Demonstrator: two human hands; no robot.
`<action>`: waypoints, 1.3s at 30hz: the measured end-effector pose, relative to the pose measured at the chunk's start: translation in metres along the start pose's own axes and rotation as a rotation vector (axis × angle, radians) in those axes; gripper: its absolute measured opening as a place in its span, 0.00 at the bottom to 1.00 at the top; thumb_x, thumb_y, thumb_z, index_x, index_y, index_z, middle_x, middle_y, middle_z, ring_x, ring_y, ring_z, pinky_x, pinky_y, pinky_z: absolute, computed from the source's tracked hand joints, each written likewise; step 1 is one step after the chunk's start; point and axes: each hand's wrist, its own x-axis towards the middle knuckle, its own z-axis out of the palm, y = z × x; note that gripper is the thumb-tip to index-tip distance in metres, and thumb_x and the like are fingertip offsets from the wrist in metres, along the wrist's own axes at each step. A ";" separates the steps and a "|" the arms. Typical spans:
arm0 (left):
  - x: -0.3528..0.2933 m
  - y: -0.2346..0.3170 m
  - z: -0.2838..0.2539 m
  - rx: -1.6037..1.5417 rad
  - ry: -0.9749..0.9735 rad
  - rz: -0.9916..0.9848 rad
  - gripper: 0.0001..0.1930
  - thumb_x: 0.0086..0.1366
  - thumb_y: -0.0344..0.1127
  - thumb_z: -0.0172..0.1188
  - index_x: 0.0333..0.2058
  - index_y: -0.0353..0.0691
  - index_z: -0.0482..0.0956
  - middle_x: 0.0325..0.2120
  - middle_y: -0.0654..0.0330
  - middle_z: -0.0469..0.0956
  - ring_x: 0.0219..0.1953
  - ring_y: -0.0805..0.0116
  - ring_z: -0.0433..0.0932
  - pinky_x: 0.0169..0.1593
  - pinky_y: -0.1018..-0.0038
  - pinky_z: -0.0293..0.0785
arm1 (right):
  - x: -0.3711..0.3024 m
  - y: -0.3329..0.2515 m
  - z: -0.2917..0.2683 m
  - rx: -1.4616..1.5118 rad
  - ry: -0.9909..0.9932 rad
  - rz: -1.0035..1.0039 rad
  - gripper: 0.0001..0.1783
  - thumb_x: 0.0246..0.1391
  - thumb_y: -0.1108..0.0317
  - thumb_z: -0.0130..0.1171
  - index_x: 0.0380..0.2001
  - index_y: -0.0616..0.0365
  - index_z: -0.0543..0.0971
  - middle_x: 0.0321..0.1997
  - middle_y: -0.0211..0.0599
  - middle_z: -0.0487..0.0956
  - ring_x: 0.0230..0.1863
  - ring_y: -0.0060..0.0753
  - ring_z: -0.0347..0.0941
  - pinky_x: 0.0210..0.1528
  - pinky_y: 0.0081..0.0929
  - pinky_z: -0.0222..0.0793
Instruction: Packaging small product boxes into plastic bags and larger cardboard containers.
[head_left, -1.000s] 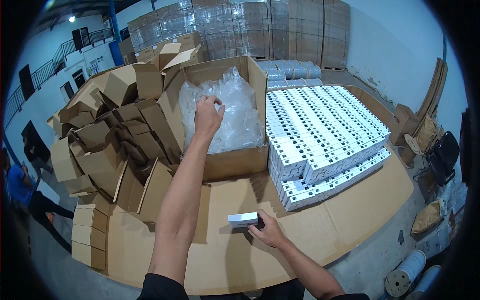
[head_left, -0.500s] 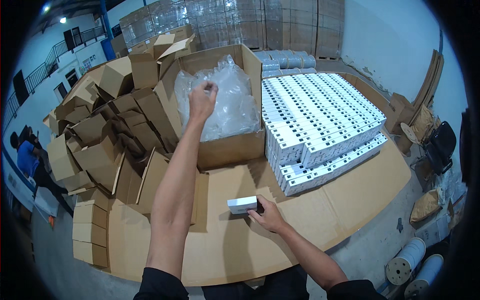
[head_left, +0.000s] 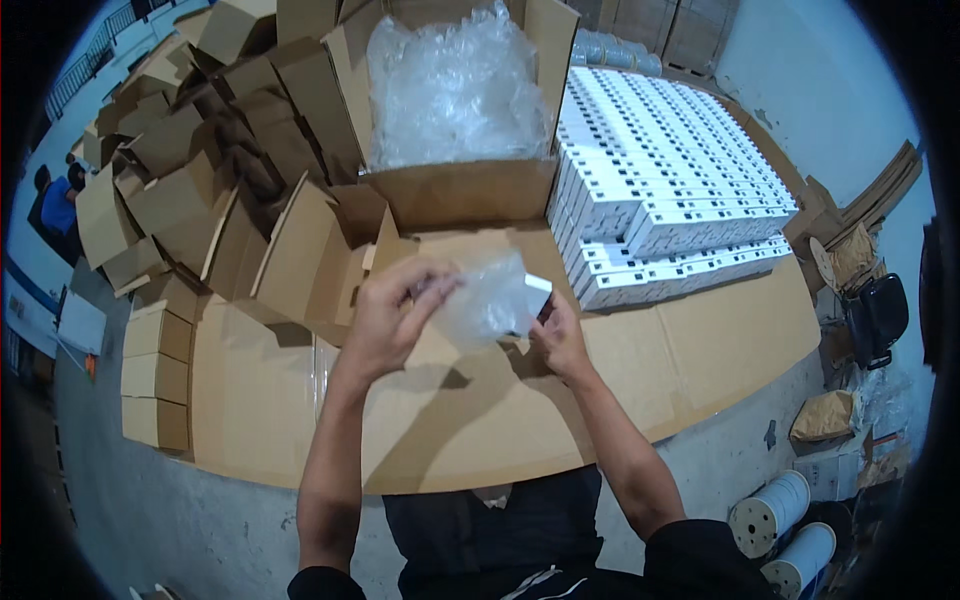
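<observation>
Over the cardboard-covered table, my left hand (head_left: 388, 318) pinches the edge of a clear plastic bag (head_left: 482, 300), slightly blurred by motion. My right hand (head_left: 562, 338) grips a small white box (head_left: 538, 292) at its right end. The bag meets the box's left side; whether the box is inside its mouth I cannot tell. Beyond my hands, a large open carton (head_left: 455, 195) holds a heap of clear plastic bags (head_left: 455, 90). To its right, many white boxes (head_left: 680, 170) of the same look stand in tight stacked rows.
Open brown cartons (head_left: 310, 255) crowd the left side, with small closed cartons (head_left: 155, 380) at the table's left edge. Cable spools (head_left: 770, 512) and a black chair (head_left: 882, 310) stand on the floor to the right. A person in blue (head_left: 58, 205) is far left.
My left hand has come back from the large carton with a plastic bag. My right hand has raised the white box to meet it. The view has tilted downward.
</observation>
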 end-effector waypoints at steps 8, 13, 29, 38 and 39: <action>-0.070 -0.054 0.025 -0.285 -0.190 -0.424 0.07 0.70 0.31 0.63 0.41 0.35 0.75 0.29 0.67 0.73 0.31 0.80 0.69 0.36 0.79 0.68 | -0.024 -0.033 0.021 0.175 0.062 -0.036 0.25 0.64 0.81 0.56 0.63 0.61 0.66 0.56 0.45 0.72 0.55 0.37 0.76 0.55 0.31 0.80; -0.078 -0.076 0.042 -0.343 -0.004 -0.438 0.08 0.69 0.31 0.64 0.42 0.36 0.74 0.32 0.69 0.73 0.33 0.81 0.69 0.38 0.80 0.68 | -0.026 -0.021 0.012 0.095 0.020 0.041 0.13 0.66 0.79 0.53 0.52 0.64 0.77 0.50 0.36 0.71 0.50 0.35 0.78 0.48 0.27 0.82; -0.095 -0.083 0.064 -0.610 0.187 -0.551 0.25 0.65 0.22 0.65 0.58 0.30 0.66 0.48 0.55 0.75 0.51 0.70 0.77 0.54 0.73 0.76 | -0.013 -0.012 0.006 -0.390 -0.098 -0.344 0.06 0.58 0.79 0.61 0.39 0.65 0.82 0.51 0.40 0.73 0.51 0.33 0.73 0.45 0.26 0.74; -0.100 -0.088 0.058 -0.600 0.129 -0.582 0.13 0.67 0.23 0.64 0.48 0.32 0.75 0.42 0.61 0.80 0.46 0.74 0.78 0.53 0.75 0.75 | -0.005 -0.014 0.002 -0.485 -0.185 -0.287 0.12 0.51 0.76 0.63 0.41 0.64 0.83 0.64 0.51 0.68 0.63 0.51 0.69 0.63 0.37 0.68; -0.099 -0.087 0.057 -0.605 0.127 -0.579 0.13 0.67 0.22 0.64 0.48 0.32 0.75 0.42 0.61 0.80 0.47 0.73 0.78 0.53 0.75 0.75 | -0.004 -0.014 0.002 -0.478 -0.179 -0.261 0.12 0.51 0.76 0.63 0.41 0.64 0.83 0.63 0.51 0.69 0.63 0.52 0.69 0.64 0.39 0.67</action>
